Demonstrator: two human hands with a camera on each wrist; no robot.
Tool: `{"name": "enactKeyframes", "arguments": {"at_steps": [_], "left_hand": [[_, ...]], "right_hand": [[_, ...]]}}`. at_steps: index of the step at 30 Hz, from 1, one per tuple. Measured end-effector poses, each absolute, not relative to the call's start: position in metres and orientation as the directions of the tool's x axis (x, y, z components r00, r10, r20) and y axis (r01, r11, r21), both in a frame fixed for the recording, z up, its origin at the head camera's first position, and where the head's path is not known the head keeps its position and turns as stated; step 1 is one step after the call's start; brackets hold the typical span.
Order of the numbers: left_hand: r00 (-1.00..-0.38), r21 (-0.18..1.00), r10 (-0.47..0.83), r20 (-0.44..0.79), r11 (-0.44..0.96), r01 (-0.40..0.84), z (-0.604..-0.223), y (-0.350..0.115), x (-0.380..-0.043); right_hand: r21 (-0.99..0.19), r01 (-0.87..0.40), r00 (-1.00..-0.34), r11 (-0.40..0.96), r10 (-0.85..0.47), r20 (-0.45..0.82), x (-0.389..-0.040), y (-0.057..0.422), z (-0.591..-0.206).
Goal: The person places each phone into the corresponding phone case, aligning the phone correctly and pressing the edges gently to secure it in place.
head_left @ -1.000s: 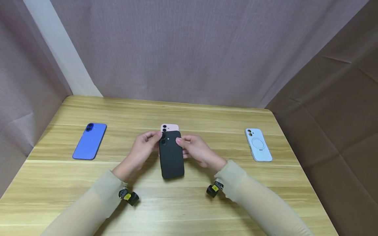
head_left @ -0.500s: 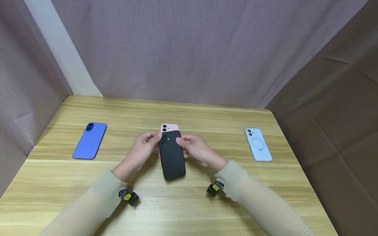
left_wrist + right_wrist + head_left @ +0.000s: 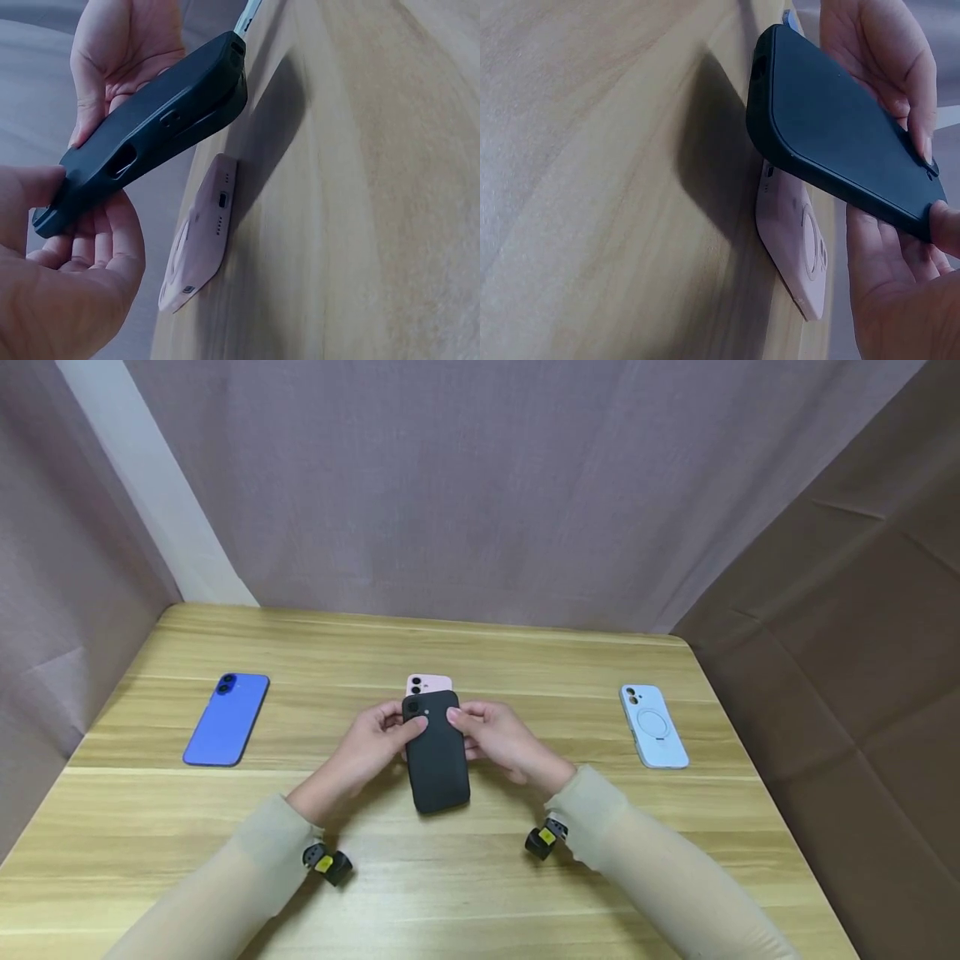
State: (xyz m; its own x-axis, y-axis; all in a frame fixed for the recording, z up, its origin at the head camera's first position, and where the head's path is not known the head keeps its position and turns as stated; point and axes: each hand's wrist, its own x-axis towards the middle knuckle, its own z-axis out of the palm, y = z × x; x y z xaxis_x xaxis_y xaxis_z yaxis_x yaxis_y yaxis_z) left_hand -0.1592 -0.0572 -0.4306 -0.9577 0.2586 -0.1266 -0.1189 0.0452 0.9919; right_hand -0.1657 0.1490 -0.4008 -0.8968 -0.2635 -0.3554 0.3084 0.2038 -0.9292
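Both hands hold a black phone case (image 3: 437, 768) above the middle of the table, its back facing up. In the left wrist view a dark phone (image 3: 225, 112) shows beneath the case (image 3: 150, 120), with a narrow gap between them at the lower end. My left hand (image 3: 371, 743) pinches the upper left side, thumb on the back beside the camera opening and fingers underneath. My right hand (image 3: 506, 743) grips the upper right edge, its thumb on the back. Behind the case, a pink phone (image 3: 438, 683) with a ring on its back (image 3: 791, 232) lies mostly hidden in the head view.
A blue phone (image 3: 227, 720) lies camera side up at the left of the wooden table (image 3: 480, 902). On the right is a light blue phone case (image 3: 655, 727) with a ring. Curtains (image 3: 480, 502) stand behind the table, and a brown cloth (image 3: 862, 652) hangs at the right.
My left thumb has moved from the case's upper left corner onto its back beside the camera opening. The case's lower end has swung slightly to the right. My right hand keeps its grip.
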Motion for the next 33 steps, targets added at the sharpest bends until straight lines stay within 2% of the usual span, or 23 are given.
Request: {"name": "enactKeyframes", "arguments": {"at_steps": [12, 24, 33], "left_hand": [[-0.957, 0.992, 0.264, -0.122, 0.075, -0.106, -0.4323, -0.0577, -0.1577], [-0.96, 0.994, 0.261, -0.106, 0.027, -0.102, -0.4294, -0.0577, -0.1552], [-0.92, 0.989, 0.373, -0.117, 0.126, -0.075, -0.4382, -0.0544, -0.15]], "right_hand": [[-0.928, 0.331, -0.902, 0.17, -0.232, -0.365, -0.168, 0.1504, -0.4002], [-0.937, 0.316, -0.909, 0.147, -0.236, -0.343, -0.1677, 0.1497, -0.3983], [-0.956, 0.288, -0.948, 0.06, -0.127, -0.293, -0.1735, 0.1538, -0.3934]]}}
